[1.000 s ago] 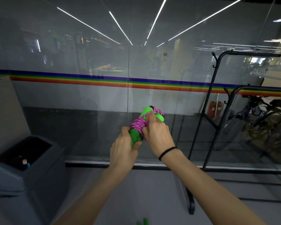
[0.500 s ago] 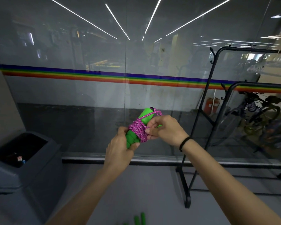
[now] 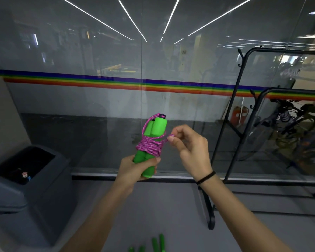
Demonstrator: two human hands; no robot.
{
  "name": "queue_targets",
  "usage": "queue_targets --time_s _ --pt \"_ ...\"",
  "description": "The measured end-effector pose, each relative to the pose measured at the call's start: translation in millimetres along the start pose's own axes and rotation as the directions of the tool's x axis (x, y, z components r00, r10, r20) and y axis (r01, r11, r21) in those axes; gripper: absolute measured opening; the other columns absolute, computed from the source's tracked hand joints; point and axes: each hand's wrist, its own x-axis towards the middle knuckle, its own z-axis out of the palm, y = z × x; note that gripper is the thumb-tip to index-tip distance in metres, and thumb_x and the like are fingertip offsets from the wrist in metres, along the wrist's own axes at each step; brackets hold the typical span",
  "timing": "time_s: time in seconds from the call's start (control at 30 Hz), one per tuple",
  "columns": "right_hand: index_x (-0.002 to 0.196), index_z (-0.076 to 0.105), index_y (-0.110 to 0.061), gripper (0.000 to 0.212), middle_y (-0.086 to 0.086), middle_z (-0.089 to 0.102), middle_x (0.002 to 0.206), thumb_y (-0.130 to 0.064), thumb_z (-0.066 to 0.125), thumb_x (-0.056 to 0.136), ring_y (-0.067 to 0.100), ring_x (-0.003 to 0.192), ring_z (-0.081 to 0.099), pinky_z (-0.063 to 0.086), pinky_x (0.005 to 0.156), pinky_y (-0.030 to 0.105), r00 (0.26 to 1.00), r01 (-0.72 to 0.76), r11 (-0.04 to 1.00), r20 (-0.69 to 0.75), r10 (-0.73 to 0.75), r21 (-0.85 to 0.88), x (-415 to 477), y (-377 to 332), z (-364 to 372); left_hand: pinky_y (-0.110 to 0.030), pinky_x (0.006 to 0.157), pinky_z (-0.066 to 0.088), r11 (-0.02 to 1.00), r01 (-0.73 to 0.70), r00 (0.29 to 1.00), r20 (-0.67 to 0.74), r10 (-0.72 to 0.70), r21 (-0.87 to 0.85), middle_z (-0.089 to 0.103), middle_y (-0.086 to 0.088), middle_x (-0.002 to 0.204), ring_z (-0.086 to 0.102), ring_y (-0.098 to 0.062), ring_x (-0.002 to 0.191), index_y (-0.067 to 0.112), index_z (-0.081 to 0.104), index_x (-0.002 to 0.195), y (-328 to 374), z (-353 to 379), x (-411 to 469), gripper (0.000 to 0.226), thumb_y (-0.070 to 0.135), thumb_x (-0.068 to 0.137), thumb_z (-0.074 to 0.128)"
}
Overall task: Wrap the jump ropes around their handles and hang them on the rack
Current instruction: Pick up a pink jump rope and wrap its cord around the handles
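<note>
- Nearest, at the bottom edge of the view, several more green handles (image 3: 157, 243) lie on the grey floor (image 3: 171, 206); only their tips show.
- Both bare forearms reach forward and up from the lower edge.
- The left hand (image 3: 135, 169) is closed around the lower end of a pair of green jump rope handles (image 3: 153, 139), held side by side.
- The handles stand nearly upright, tilted slightly to the right, their long axis running from the left fist up to their black end caps.
- A pink rope (image 3: 150, 147) is coiled many times around the middle of the handles, just above the left fist, and one loop runs up over the top end.
- The right hand (image 3: 191, 148), a black band on its wrist, is just to the right of the coil. Its thumb and forefinger pinch the loose rope end, and the other fingers are loosely curled.
- The rope end runs a short way leftward from the pinch into the coil, so tucking it in looks like the step left.
- Farther right, well apart from the hands, stands the black rack (image 3: 244, 88) with small hooks on its posts; nothing visibly hangs on it.
- To the left sits a grey bin (image 3: 35, 188).
- Behind everything is a glass wall with a rainbow stripe (image 3: 98, 81).
</note>
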Motion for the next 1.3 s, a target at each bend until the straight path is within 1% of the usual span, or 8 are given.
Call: queue_targets --time_s 0.17,0.43,0.6,0.7,0.8,0.9,1.07,1.3 --pt "0.079 0.058 -0.013 0.012 -0.002 0.063 0.075 -0.001 0.061 0.082 0.019 0.077 0.064 0.053 0.077 0.034 0.998 -0.058 0.988 0.002 0.058 0.141 -4.0 1.7 -13.2 -0.019 0.044 0.05 0.924 0.177 0.983 0.109 -0.148 -0.339 0.063 -0.003 0.053 0.058 -0.011 0.044 0.007 0.061 0.075 2.6 -15.5 -5.1 0.008 0.011 0.074 0.068" --pt "0.082 0.057 -0.001 0.004 0.0 0.061 0.074 0.003 0.058 0.082 0.005 0.072 0.061 0.05 0.071 0.015 0.995 -0.088 0.945 -0.009 0.096 0.316 -2.3 -1.7 -28.3 -0.022 0.049 0.056 0.798 0.343 0.933 0.281 -0.226 -0.496 0.067 -0.008 0.059 0.064 -0.014 0.048 0.004 0.07 0.061 -3.4 -24.0 -7.2 0.024 0.012 0.08 0.059" --pt "0.079 0.057 -0.011 0.012 -0.002 0.061 0.074 -0.001 0.063 0.08 0.008 0.074 0.061 0.05 0.073 0.021 0.989 -0.089 0.969 0.136 0.058 0.23 12.8 -9.5 -23.6 -0.03 0.064 0.057 0.925 0.361 0.879 0.375 -0.295 -0.118 0.073 -0.009 0.089 0.07 -0.019 0.069 0.008 0.07 0.092 -13.8 -13.6 -1.5 0.028 0.032 0.078 0.062" --pt "0.075 0.056 -0.018 0.018 -0.004 0.06 0.07 -0.003 0.065 0.08 0.007 0.069 0.058 0.048 0.066 0.017 0.984 -0.085 0.989 0.168 0.064 0.12 11.3 -9.1 -5.9 -0.03 0.067 0.051 0.969 0.198 0.916 0.323 -0.236 0.144 0.069 -0.009 0.089 0.066 -0.021 0.075 0.013 0.067 0.095 -19.6 -1.8 3.0 0.045 0.035 0.058 0.081" --pt "0.07 0.055 -0.025 0.023 -0.003 0.06 0.068 -0.007 0.067 0.078 0.012 0.066 0.058 0.049 0.065 0.031 0.976 -0.104 0.993 0.197 0.091 0.056 4.8 -3.6 7.8 -0.027 0.069 0.051 0.943 0.028 0.943 0.304 -0.135 0.332 0.071 -0.001 0.093 0.068 -0.019 0.085 0.019 0.06 0.111 -23.3 5.7 7.5 0.07 0.028 0.046 0.083" --pt "0.069 0.054 -0.028 0.023 -0.005 0.059 0.069 -0.011 0.068 0.077 0.013 0.066 0.058 0.051 0.07 0.038 0.969 -0.113 0.994 0.218 0.112 -0.012 -4.1 2.3 15.2 -0.028 0.061 0.056 0.93 -0.042 0.941 0.327 -0.086 0.365 0.07 -0.004 0.093 0.069 -0.017 0.078 0.025 0.046 0.123 -33.2 10.5 14.1 0.088 0.022 0.044 0.084" --pt "0.069 0.056 -0.024 0.019 -0.007 0.057 0.065 -0.011 0.068 0.077 0.01 0.064 0.056 0.047 0.066 0.031 0.975 -0.176 0.984 0.143 0.171 0.025 -11.7 9.6 13.7 -0.029 0.069 0.055 0.976 -0.024 0.911 0.408 -0.068 0.216 0.074 -0.006 0.092 0.069 -0.017 0.08 0.016 0.064 0.1 -59.1 17.8 10.3 0.061 0.019 0.043 0.086" --pt "0.067 0.057 -0.02 0.024 0.0 0.057 0.06 0.0 0.065 0.079 0.015 0.057 0.055 0.048 0.058 0.032 0.969 -0.244 0.96 0.065 0.237 0.135 -20.2 16.6 -4.7 -0.027 0.069 0.054 0.987 0.024 0.839 0.534 -0.106 0.159 0.074 -0.013 0.09 0.068 -0.018 0.078 0.006 0.071 0.096 -82.4 -3.4 21.4 0.062 0.021 0.037 0.085"
